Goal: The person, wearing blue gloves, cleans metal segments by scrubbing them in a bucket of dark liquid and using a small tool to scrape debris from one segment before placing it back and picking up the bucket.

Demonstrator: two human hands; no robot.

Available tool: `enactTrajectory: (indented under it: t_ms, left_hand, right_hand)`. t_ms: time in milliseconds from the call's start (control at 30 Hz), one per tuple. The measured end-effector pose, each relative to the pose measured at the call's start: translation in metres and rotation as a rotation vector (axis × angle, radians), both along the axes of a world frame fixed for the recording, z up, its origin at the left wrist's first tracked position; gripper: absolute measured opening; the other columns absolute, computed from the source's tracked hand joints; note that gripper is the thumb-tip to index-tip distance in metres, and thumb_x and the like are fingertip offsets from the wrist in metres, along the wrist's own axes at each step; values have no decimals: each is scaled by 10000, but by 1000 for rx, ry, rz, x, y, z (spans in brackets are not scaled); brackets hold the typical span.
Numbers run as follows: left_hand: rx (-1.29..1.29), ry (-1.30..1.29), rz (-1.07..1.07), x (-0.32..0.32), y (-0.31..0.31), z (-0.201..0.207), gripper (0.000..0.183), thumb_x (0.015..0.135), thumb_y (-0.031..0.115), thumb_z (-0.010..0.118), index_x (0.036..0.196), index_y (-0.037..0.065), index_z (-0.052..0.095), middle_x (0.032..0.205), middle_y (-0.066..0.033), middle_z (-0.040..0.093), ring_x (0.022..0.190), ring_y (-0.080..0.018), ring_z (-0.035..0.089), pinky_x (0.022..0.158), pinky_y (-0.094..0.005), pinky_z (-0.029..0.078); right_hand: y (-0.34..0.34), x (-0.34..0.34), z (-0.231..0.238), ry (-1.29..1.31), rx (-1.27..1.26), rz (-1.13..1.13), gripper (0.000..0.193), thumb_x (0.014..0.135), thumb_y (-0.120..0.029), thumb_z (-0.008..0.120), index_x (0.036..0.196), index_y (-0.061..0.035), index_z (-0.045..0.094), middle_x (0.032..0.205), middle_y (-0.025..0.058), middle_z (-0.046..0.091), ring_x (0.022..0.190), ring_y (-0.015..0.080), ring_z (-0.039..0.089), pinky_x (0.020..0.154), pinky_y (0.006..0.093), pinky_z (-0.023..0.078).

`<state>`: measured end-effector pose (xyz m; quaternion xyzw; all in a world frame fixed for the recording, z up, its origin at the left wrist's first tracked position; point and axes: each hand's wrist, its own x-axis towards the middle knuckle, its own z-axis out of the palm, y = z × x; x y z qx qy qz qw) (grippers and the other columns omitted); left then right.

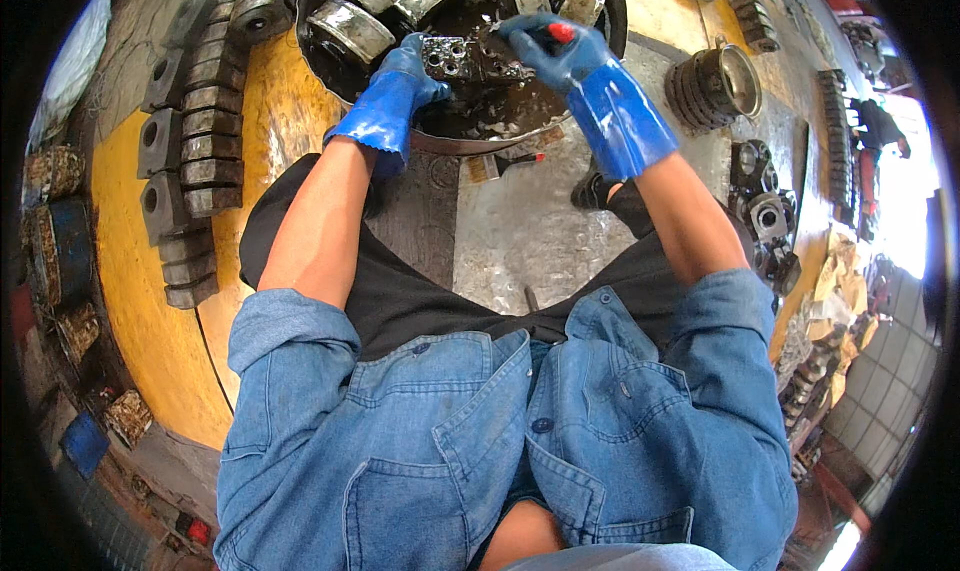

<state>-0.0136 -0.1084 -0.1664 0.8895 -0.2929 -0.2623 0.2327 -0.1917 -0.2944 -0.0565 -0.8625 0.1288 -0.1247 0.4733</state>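
Both my hands wear blue rubber gloves and reach over a round metal basin (490, 145) of dark, dirty liquid. My left hand (404, 69) grips the left end of a wet metal block (446, 59) with several round holes in its face. My right hand (562, 55) is closed round a tool with a red handle end (561, 33), at the block's right side; the tool's working end is hidden or blurred. Thick curved metal pieces (350, 31) lie in the basin behind the block. A flat paintbrush (490, 166) with a dark, red-tipped handle lies on the floor before the basin.
Left, rows of dark metal blocks with round holes (160, 141) stand on a yellow board (140, 301). Right of the basin are stacked metal rings (715, 83) and a group of metal parts (765, 211). My dark-trousered legs spread on both sides of the floor plate (520, 241).
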Motion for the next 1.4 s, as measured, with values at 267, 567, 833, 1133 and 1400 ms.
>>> enactTrajectory:
  t_ms: [267, 567, 833, 1133, 1400]
  left_hand:
    - [-20, -5, 17, 8, -1, -12, 1033, 625, 259, 1003, 1483, 55, 466, 1358, -134, 687, 1241, -248, 663, 1114, -370, 515]
    - [30, 10, -14, 9, 2, 0, 1100, 596, 289, 1009, 1522, 96, 446, 1354, -139, 685, 1224, -253, 668, 1077, -383, 547]
    - [14, 44, 31, 4, -1, 9, 1106, 589, 198, 995, 1523, 39, 423, 1366, -143, 679, 1238, -241, 658, 1094, -369, 540]
    - [-8, 65, 4, -3, -4, 16, 986, 640, 283, 995, 1468, 109, 488, 1326, -123, 706, 1198, -252, 681, 1064, -376, 554]
    - [66, 58, 66, 22, 2, -39, 1064, 616, 252, 1009, 1505, 95, 446, 1392, -125, 663, 1254, -230, 638, 1087, -371, 548]
  right_hand:
    - [-65, 1, -60, 76, -327, -229, 277, 952, -394, 732, 1144, -203, 791, 1056, 93, 791, 948, 273, 773, 855, 360, 594]
    - [-67, 8, -85, 473, 186, -320, 248, 948, -319, 765, 1088, -116, 789, 963, 58, 792, 829, 127, 698, 830, 315, 570]
    - [-11, 14, -4, 180, 23, -109, 290, 998, -356, 716, 1178, -138, 783, 1012, 72, 800, 957, 182, 735, 909, 348, 561]
    - [15, 22, 17, 165, -88, -141, 272, 1008, -285, 722, 1227, -134, 781, 1006, 34, 797, 866, 121, 711, 810, 316, 589]
    - [18, 59, -19, 60, 87, -156, 271, 1000, -311, 738, 1187, -122, 788, 1043, 73, 808, 926, 171, 756, 859, 320, 600]
